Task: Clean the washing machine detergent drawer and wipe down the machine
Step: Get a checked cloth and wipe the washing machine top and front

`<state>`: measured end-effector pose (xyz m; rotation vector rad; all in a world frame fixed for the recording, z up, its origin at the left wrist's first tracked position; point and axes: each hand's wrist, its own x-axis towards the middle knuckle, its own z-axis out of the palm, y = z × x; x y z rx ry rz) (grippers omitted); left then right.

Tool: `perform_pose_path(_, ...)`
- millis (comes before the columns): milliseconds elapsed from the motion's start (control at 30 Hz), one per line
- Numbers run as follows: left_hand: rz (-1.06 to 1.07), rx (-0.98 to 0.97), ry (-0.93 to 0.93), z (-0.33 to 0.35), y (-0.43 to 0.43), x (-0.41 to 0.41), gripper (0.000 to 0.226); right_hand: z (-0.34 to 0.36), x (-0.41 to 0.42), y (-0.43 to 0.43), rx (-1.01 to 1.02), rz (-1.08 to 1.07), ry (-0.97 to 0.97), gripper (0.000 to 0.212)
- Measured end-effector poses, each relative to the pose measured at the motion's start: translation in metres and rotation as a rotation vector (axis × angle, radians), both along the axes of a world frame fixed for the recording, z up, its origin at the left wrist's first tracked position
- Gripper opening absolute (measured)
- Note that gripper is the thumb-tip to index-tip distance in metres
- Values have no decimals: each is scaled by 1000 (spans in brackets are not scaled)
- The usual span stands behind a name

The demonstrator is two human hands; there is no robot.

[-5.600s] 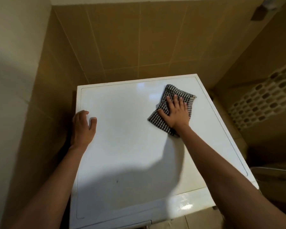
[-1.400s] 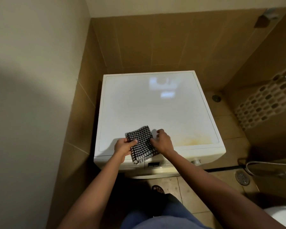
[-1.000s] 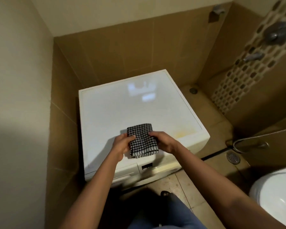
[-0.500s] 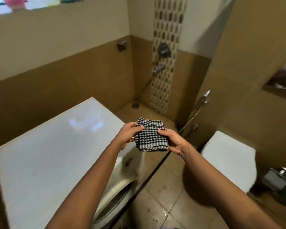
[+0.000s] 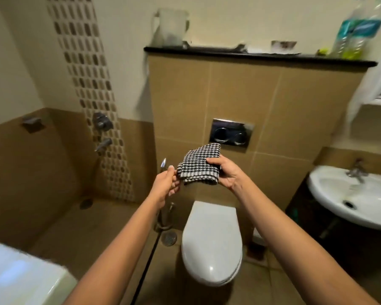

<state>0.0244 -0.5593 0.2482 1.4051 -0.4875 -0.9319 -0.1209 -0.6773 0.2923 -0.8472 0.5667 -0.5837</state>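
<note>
Between the 2 hands, in mid-air: a black-and-white checked cloth (image 5: pixel 199 165) is held up in front of the person, above the toilet (image 5: pixel 211 243).
Left hand (image 5: pixel 166 183): pinches the cloth's left corner between thumb and curled fingers.
Right hand (image 5: pixel 226 172): grips the cloth's right edge, thumb on top and fingers wrapped underneath.
Cloth: folded into several layers, sagging a little between the 2 grips, touching nothing else.
Below the hands: the white toilet has its lid down.
Behind the cloth: a chrome flush plate (image 5: pixel 231 133) with 2 round buttons sits in the tan tiled wall.
Beside the Left hand: a spray head (image 5: pixel 163 164) shows just left of it, and a round floor drain (image 5: pixel 169 238) lies lower down.
Washing machine (image 5: pixel 20 276): only a white top corner shows at the lower left edge, well apart from the cloth.
Right side: a white basin (image 5: pixel 350 199) with a tap stands on a dark cabinet.
Ledge (image 5: pixel 251 55) above: a black shelf carries a pale jug (image 5: pixel 171 27) at its left end and a clear bottle (image 5: pixel 356 29) with a blue-green label at its right end.
</note>
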Motion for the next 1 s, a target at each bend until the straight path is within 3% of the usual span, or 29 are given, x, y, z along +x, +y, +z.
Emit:
perform_pose_path(100, -90, -24, -23, 17, -48, -8, 28, 38, -14, -43, -71, -85, 14, 31)
perform_pose_path(233, -200, 9, -151, 39, -98, 0, 24, 91, -19, -90, -131, -178, 36, 21)
perform_pose_path(333, -223, -1, -202, 56, -133, 15, 22, 131, -11, -122, -189, -280, 54, 30)
perform_pose_path(467, -249, -58, -274, 82, -178, 44, 18, 181, 12, -162, -260, -327, 74, 13)
perform_pose_path(800, -282, -154, -502, 151, -280, 141, 13, 293, 93, -276, -370, -517, 64, 19)
perform_pose_path(900, -287, -197, -515, 159, -300, 156, 11, 319, 111, -309, -470, -654, 88, 17)
perform_pose_path(1000, -309, -223, -546, 159, -326, 172, 11, 339, 138, -351, -755, -892, 177, 35)
